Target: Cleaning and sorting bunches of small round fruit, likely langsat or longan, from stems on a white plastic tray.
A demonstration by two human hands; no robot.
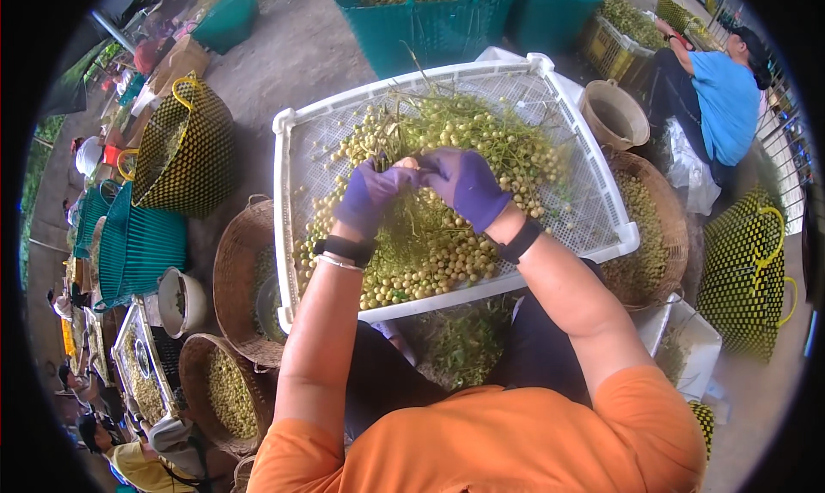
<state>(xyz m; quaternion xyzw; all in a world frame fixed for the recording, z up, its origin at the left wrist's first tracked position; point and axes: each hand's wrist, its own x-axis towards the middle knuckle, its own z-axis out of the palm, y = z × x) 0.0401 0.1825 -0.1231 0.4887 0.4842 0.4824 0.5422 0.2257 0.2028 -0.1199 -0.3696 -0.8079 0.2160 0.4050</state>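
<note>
My left hand [367, 200], in a purple glove, grips a bunch of thin green stems [409, 232] that hangs below the fingers. Dry stem ends [390, 132] stick up beyond it. My right hand [467, 187], gloved alike, meets it with curled fingers pinching at the same bunch; the exact fingertip contact is partly hidden. Both are over a white plastic mesh tray [309, 135] with a raised rim. Small round yellow-green fruits [445, 261] lie loose in its near part. Fruits still on stems [499, 135] are heaped toward the far right.
Woven baskets of fruit stand at the right [651, 235] and lower left [232, 390]. Another wicker basket [242, 283] touches the tray's left side. Teal tubs [432, 26] stand beyond it. A person in a blue shirt [725, 100] sits at the right. Leafy cuttings [461, 345] lie below.
</note>
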